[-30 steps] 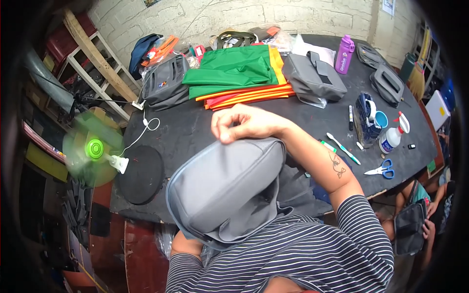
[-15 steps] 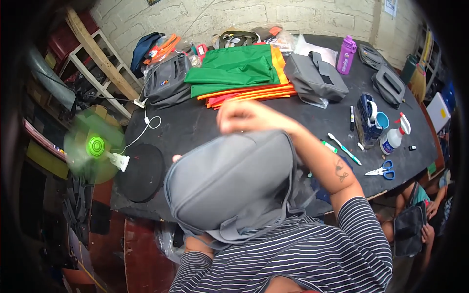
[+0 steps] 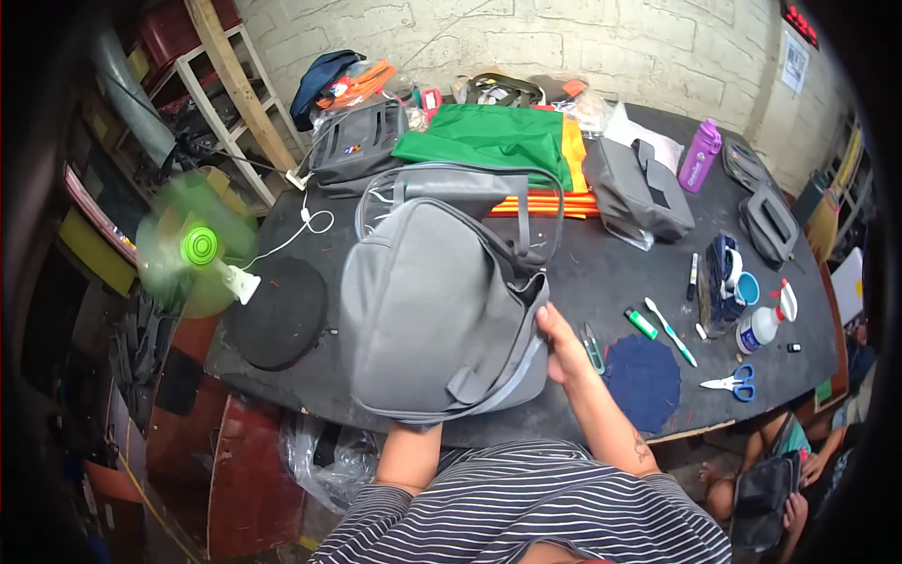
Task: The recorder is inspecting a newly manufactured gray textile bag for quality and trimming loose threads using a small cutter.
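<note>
A grey backpack (image 3: 432, 301) lies with its back panel up on the black table (image 3: 601, 282), straps trailing toward the far side. My right hand (image 3: 561, 346) grips its right edge near the lower corner. My left forearm (image 3: 412, 453) runs up under the bag's near edge, and the left hand itself is hidden beneath the bag. Small snips (image 3: 594, 348) lie just right of my right hand.
A running green fan (image 3: 197, 246) and a black round piece (image 3: 280, 312) sit left of the bag. To the right are a dark blue fabric circle (image 3: 642, 381), blue scissors (image 3: 736, 382) and a green marker (image 3: 643, 323). Folded green fabric (image 3: 489, 141) and another grey bag (image 3: 639, 188) lie behind. Another person (image 3: 789, 461) sits low right.
The backpack was held up close in front of me with my right hand over its top. It has come down flat onto the table, and my right hand now holds its right edge.
</note>
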A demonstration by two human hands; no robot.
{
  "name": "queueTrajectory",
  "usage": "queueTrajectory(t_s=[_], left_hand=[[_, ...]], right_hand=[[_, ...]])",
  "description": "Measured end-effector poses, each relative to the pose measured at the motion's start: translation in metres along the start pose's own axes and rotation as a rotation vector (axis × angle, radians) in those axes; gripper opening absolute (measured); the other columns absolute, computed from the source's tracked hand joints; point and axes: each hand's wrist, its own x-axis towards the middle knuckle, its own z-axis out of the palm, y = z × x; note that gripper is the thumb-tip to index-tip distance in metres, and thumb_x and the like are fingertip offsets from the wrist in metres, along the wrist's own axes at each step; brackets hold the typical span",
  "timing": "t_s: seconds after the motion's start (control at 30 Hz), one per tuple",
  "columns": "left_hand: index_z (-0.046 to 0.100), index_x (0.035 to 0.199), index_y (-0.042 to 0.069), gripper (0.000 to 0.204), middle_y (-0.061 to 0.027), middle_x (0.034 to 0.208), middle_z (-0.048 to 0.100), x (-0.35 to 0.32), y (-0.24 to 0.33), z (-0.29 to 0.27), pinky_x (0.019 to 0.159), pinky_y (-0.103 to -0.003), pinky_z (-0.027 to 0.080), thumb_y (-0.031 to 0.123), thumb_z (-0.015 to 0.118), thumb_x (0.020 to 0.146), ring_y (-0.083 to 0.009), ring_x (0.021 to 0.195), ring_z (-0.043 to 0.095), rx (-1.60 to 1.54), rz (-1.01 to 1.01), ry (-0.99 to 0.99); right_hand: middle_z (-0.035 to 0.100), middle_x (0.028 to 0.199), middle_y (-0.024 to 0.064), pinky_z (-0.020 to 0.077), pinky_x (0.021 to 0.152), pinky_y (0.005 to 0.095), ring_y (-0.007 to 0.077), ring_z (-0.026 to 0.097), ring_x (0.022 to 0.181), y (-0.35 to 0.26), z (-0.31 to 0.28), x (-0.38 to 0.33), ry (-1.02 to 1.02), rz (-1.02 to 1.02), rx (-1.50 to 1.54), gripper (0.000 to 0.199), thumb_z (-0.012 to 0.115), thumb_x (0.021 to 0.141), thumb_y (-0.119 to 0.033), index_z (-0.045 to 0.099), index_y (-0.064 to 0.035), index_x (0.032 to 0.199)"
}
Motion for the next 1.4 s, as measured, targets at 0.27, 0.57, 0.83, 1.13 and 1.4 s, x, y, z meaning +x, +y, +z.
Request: queueTrajectory(t_s=[0.27, 0.57, 0.83, 1.13, 1.4], left_hand=[[0.060, 0.109, 0.008, 0.022, -0.0071, 0.104, 0.063, -0.023, 0.028, -0.028, 0.078, -0.029, 0.046, 0.019, 0.054, 0.091, -0.0171, 0.092, 0.059, 0.289, 0.194, 0.396], [0.066, 0.109, 0.008, 0.036, -0.0126, 0.117, 0.057, -0.030, 0.078, 0.165, 0.096, -0.041, 0.040, 0.020, 0.071, 0.075, -0.0323, 0.110, 0.054, 1.555, 1.082, -0.221], [0.067, 0.093, 0.006, 0.027, -0.0081, 0.089, 0.061, -0.027, 0.066, 0.178, 0.074, -0.036, 0.046, 0.006, 0.073, 0.066, -0.0263, 0.084, 0.059, 1.693, 0.925, -0.349], [0.064, 0.112, 0.003, 0.044, -0.0188, 0.118, 0.051, -0.076, 0.056, 0.177, 0.091, -0.041, 0.046, 0.001, 0.065, 0.068, -0.0349, 0.111, 0.051, 1.839, 0.898, -0.272], [0.055, 0.115, 0.003, 0.034, -0.0165, 0.115, 0.040, -0.054, -0.038, 0.117, 0.089, -0.038, 0.043, -0.001, 0.060, 0.081, -0.0271, 0.100, 0.049, 1.192, 1.174, -0.019]], right_hand=[[0.058, 0.115, 0.0057, 0.0448, 0.089, 0.0276, 0.0135, 0.055, 0.102, -0.137, -0.034, 0.005, -0.009, -0.234, -0.539, 0.069, 0.069, 0.069, -0.005, 0.045, -0.0036, 0.133], [0.063, 0.106, 0.0095, 0.0478, 0.076, 0.0259, 0.0097, 0.056, 0.085, -0.193, 0.070, 0.010, -0.661, -0.084, -1.270, 0.065, 0.076, 0.062, -0.013, 0.058, -0.0037, 0.124], [0.062, 0.094, 0.0159, 0.0508, 0.053, 0.0245, 0.0130, 0.062, 0.058, -0.183, 0.079, 0.012, -0.802, 0.300, -1.005, 0.065, 0.084, 0.066, -0.025, 0.051, 0.0020, 0.116], [0.055, 0.090, 0.0091, 0.0375, 0.072, 0.0250, 0.0130, 0.049, 0.078, -0.034, 0.020, 0.007, -0.592, -0.240, -0.163, 0.026, 0.058, 0.087, -0.026, 0.054, -0.0010, 0.081], [0.056, 0.100, 0.0146, 0.0419, 0.088, 0.0338, 0.0210, 0.055, 0.093, -0.023, 0.032, 0.011, -0.446, -0.352, 0.081, 0.028, 0.056, 0.091, -0.023, 0.057, 0.0049, 0.095]])
